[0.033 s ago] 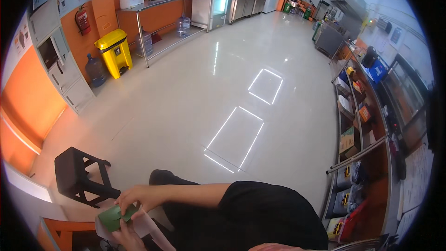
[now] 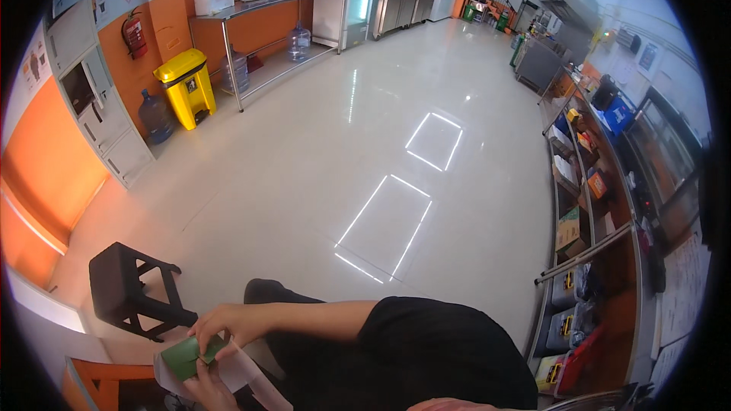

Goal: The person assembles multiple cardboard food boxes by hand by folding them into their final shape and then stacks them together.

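At the far left of the frame, grey lockers (image 2: pixel 118 137) stand against the wall, and a yellow bin (image 2: pixel 185 93) stands to their right at upper left. Below them, at lower left, you have a dark stool (image 2: pixel 114 289) and, nearer the lower edge, an orange piece of furniture (image 2: pixel 114 371) partly hidden by your work. Just right of these, also at lower left, is the green and white card (image 2: pixel 183 359), its green face turned up and its pale part running down toward the lower edge; whether it is a box, a sleeve or a loose sheet cannot be told. Your left hand (image 2: pixel 207 388) comes up from below, its fingertips against the lower part of the green face; its underside grip is hidden. Your right hand (image 2: pixel 228 325) reaches in from the right, fingers bent, pinching the upper right of the green face, so that the fingertips of both hands nearly meet. The step in hand appears to be folding or tucking the card where they converge; the next move would call for your left hand to steady it while your right thumb and fingers press the crease evenly. To the right lie your black sleeve (image 2: pixel 449 342), the pale floor (image 2: pixel 480 259) and, at the right edge, loaded shelving (image 2: pixel 554 262).
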{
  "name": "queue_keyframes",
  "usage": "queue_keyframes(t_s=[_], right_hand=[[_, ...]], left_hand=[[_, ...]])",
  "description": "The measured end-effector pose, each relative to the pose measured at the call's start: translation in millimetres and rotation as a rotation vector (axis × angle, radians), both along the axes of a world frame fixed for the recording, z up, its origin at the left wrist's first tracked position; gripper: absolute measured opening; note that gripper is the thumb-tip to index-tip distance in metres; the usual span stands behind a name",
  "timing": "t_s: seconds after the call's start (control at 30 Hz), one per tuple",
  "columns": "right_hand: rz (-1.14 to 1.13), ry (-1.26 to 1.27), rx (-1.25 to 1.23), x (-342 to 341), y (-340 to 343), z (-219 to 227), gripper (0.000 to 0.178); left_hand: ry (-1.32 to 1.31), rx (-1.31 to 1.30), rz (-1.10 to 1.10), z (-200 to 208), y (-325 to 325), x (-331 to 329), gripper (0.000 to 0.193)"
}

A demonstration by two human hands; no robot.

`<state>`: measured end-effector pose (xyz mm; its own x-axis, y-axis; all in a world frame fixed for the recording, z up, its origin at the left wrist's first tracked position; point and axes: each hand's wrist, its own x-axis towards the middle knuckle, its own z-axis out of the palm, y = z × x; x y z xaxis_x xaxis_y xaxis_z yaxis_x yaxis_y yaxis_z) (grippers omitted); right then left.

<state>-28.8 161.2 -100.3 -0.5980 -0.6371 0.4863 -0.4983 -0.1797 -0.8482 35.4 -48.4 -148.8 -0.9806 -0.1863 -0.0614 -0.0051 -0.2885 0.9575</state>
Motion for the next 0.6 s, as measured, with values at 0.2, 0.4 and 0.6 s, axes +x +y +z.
queue_keyframes(t_s=[0.2,0.4,0.6], right_hand=[[0.040,0.086,-0.036,-1.9,-8.7,-7.6,0.018],[-0.111,0.329,0.020,7.2,-27.7,-20.6,0.022],[-0.221,0.304,0.052,24.9,-36.9,-29.3,0.023]], left_hand=[[-0.090,0.000,0.053,27.7,7.8,5.1,0.039],[-0.065,-0.012,0.057,19.7,-2.1,4.4,0.041],[0.036,0.027,-0.017,8.8,-8.6,9.6,0.043]])
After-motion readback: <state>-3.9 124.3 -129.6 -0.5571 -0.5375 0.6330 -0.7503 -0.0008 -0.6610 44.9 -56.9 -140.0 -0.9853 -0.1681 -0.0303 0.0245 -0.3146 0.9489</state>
